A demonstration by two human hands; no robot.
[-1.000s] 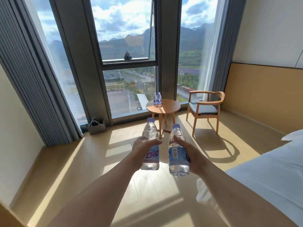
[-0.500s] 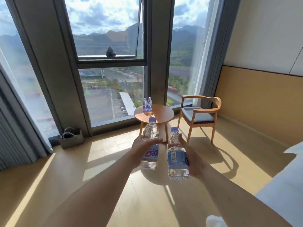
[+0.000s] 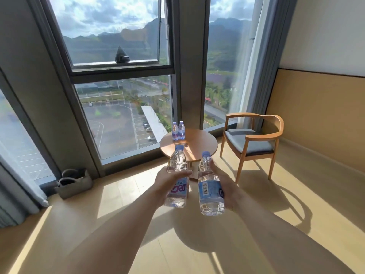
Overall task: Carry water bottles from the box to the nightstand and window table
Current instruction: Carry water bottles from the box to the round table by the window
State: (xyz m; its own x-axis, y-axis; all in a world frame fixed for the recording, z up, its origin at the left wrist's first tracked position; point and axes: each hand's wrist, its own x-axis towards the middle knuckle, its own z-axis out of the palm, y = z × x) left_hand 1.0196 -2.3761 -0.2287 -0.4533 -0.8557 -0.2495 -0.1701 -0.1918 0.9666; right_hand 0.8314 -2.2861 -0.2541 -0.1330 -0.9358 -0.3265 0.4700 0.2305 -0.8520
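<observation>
My left hand (image 3: pixel 166 181) grips a clear water bottle with a blue cap and label (image 3: pixel 177 171), upright in front of me. Beside it, my right hand (image 3: pixel 227 186) holds a second water bottle (image 3: pixel 209 186), also upright, its barcode facing me. Both are held out above the floor, short of the round wooden window table (image 3: pixel 199 144). Two more small bottles (image 3: pixel 178 130) stand together at the table's far left edge by the glass.
A wooden armchair with a grey cushion (image 3: pixel 250 141) stands right of the table. A grey bag (image 3: pixel 74 182) sits on the floor by the window at left. Curtains hang at both sides. Sunlit wooden floor lies between me and the table.
The table and chair have come nearer and larger as I moved toward the window. The bed at lower right has left the view. Both hands still hold their bottles.
</observation>
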